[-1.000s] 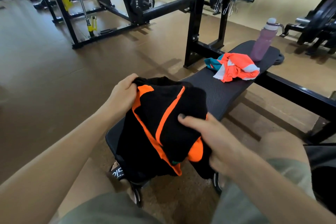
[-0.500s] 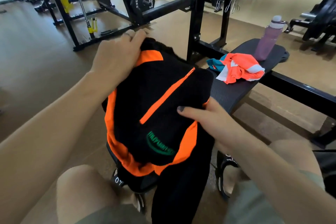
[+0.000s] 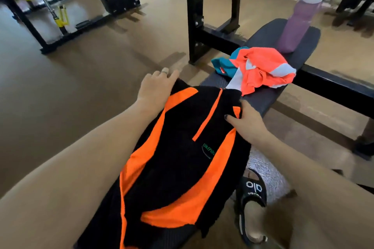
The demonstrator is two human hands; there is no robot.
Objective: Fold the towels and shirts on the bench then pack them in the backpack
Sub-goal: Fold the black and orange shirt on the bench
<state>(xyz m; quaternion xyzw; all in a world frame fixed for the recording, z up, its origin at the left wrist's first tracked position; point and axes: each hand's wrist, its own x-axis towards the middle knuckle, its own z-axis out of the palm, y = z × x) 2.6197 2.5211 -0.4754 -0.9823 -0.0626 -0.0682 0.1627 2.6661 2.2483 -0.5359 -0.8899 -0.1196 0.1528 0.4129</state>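
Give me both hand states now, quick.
Left hand: open, fingers flat on the black and orange shirt.
Right hand: grips the shirt's right edge.

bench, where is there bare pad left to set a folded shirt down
One bare strip of bench: right of the crumpled orange garment, beside the right hand. A smaller patch lies between that garment and the purple bottle. The near end is crowded: the black and orange shirt covers it.
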